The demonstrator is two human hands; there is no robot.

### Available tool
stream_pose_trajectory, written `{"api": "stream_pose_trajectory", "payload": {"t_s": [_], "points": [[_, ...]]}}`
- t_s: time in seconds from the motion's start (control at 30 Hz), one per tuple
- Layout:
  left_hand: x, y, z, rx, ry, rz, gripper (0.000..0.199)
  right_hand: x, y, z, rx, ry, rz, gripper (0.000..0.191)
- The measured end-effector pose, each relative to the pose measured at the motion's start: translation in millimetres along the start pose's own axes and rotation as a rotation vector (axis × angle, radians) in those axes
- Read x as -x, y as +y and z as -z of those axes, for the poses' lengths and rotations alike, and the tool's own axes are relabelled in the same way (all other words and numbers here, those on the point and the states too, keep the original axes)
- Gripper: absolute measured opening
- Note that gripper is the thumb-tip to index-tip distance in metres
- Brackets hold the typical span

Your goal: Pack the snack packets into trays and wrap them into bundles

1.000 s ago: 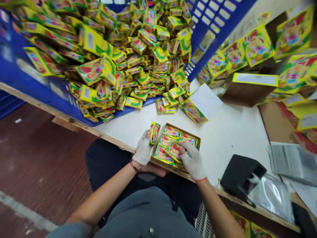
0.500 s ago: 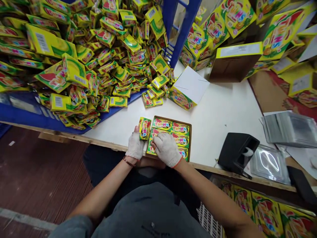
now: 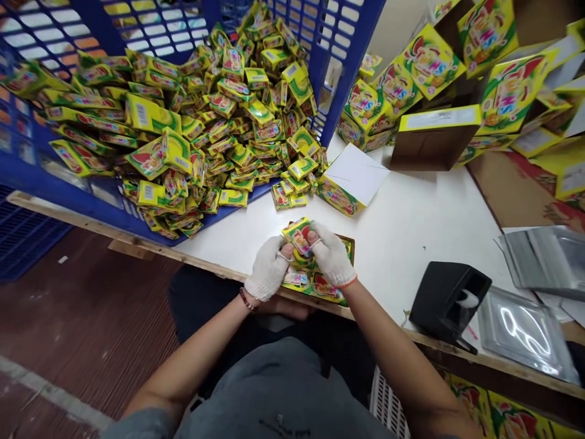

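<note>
The left hand (image 3: 269,268) and right hand (image 3: 331,255) grip a small yellow box (image 3: 298,236) just above a cardboard tray (image 3: 351,241) on the desk (image 3: 411,256); the box looks light and stiff, easiest held by its edges.

- The left hand (image 3: 269,268) and the right hand (image 3: 332,254) are showing white knit gloves, the right cuff edged in orange-red.
- The small carton (image 3: 298,238) between them is showing yellow with green curves and red patches.
- The bead bracelet (image 3: 247,299) on the left wrist is showing dark red tones.
- The heaped small cartons (image 3: 219,128) are repeating that yellow, green and red pattern.
- The crate (image 3: 27,164) is showing bright blue, with a grid of openings.
- The large cartons (image 3: 432,61) are showing yellow, with multicoloured lettering and green swooshes.
- The table (image 3: 411,244) is showing white.
- The floor (image 3: 82,317) is showing dark reddish-brown.
</note>
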State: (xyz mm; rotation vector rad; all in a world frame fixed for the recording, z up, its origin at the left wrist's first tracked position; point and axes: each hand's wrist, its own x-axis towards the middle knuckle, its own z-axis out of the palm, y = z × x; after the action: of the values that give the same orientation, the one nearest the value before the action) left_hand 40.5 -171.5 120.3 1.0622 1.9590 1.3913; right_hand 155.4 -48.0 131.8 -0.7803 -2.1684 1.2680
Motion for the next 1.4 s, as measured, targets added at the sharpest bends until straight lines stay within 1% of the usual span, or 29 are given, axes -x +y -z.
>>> {"api": "stream_pose_trajectory", "payload": {"t_s": [0.07, 0.1, 0.17, 0.2, 0.27, 0.33, 0.37, 0.43, 0.5, 0.57, 0.6, 0.67, 0.7, 0.77, 0.8, 0.83, 0.87, 0.9, 0.93, 1.0, 1.07, 1.1, 1.13, 1.17, 1.23, 1.3, 1.33, 1.4], "points": [[-12, -14, 10.0, -0.190, 0.073, -0.081, 0.032, -2, 13, 5, 0.071, -0.009, -0.001, 0.039], [-21, -23, 19.1, -0.287, 0.112, -0.101, 0.028, -2, 20, 6, 0.104, -0.046, 0.002, 0.036], [-46, -42, 43.0, -0.541, 0.154, -0.097, 0.028, 0, 31, 2, 0.148, -0.134, 0.030, 0.028], [-60, -50, 56.5, -0.673, 0.154, -0.078, 0.028, 1, 36, -2, 0.164, -0.157, 0.050, 0.025], [-90, -61, 82.5, -0.860, 0.109, -0.043, 0.025, 3, 41, -13, 0.220, -0.139, 0.104, 0.022], [-116, -66, 102.8, -0.937, 0.038, -0.038, 0.022, 5, 43, -23, 0.316, -0.074, 0.167, 0.024], [-128, -68, 109.8, -0.951, 0.005, -0.042, 0.022, 5, 43, -28, 0.366, -0.050, 0.196, 0.025], [-145, -69, 117.5, -0.975, -0.051, -0.039, 0.028, 5, 43, -32, 0.433, -0.029, 0.235, 0.025], [-154, -71, 118.4, -0.978, -0.070, -0.023, 0.030, 4, 43, -31, 0.421, -0.036, 0.249, 0.025], [-156, -72, 114.4, -0.975, -0.075, -0.008, 0.022, 5, 44, -25, 0.322, -0.027, 0.250, 0.026], [-154, -70, 110.6, -0.962, -0.071, -0.002, 0.018, 6, 44, -22, 0.258, 0.003, 0.240, 0.026], [-143, -62, 98.1, -0.834, -0.014, 0.026, 0.014, 7, 42, -16, 0.161, 0.124, 0.193, 0.027], [-134, -56, 88.8, -0.694, 0.035, 0.046, 0.015, 7, 40, -15, 0.136, 0.198, 0.160, 0.028], [-113, -37, 63.6, -0.269, 0.112, 0.083, 0.024, 5, 35, -15, 0.079, 0.292, 0.094, 0.030], [-101, -27, 48.6, -0.026, 0.107, 0.085, 0.031, 1, 32, -17, 0.031, 0.294, 0.067, 0.033], [-89, -18, 33.3, 0.182, 0.061, 0.082, 0.038, -3, 29, -18, -0.025, 0.274, 0.046, 0.038], [-78, -10, 18.9, 0.315, 0.002, 0.085, 0.043, -8, 27, -18, -0.077, 0.246, 0.031, 0.043], [-68, -4, 6.4, 0.368, -0.022, 0.086, 0.044, -14, 26, -16, -0.114, 0.216, 0.023, 0.046], [-61, -1, -3.1, 0.361, -0.015, 0.078, 0.044, -20, 26, -13, -0.125, 0.189, 0.022, 0.046], [-51, -3, -12.8, 0.254, 0.079, 0.041, 0.043, -31, 31, -3, -0.070, 0.136, 0.039, 0.041], [-47, -14, -13.4, 0.163, 0.170, 0.013, 0.045, -38, 39, 8, 0.044, 0.055, 0.061, 0.034], [-47, -21, -12.4, 0.152, 0.181, 0.017, 0.047, -39, 44, 11, 0.106, 0.018, 0.070, 0.030], [-47, -27, -11.8, 0.159, 0.165, 0.030, 0.050, -41, 48, 11, 0.163, 0.003, 0.075, 0.026], [-46, -34, -11.9, 0.172, 0.123, 0.042, 0.053, -41, 52, 8, 0.210, 0.011, 0.081, 0.022], [-46, -43, -14.7, 0.193, 0.020, 0.052, 0.058, -42, 56, -4, 0.277, 0.091, 0.102, 0.018], [-46, -46, -18.9, 0.195, -0.050, 0.057, 0.062, -43, 56, -18, 0.323, 0.163, 0.139, 0.017], [-47, -47, -20.6, 0.193, -0.062, 0.062, 0.063, -44, 56, -24, 0.349, 0.172, 0.155, 0.017], [-50, -47, -22.4, 0.184, -0.057, 0.065, 0.063, -46, 53, -30, 0.413, 0.135, 0.170, 0.018]]}}
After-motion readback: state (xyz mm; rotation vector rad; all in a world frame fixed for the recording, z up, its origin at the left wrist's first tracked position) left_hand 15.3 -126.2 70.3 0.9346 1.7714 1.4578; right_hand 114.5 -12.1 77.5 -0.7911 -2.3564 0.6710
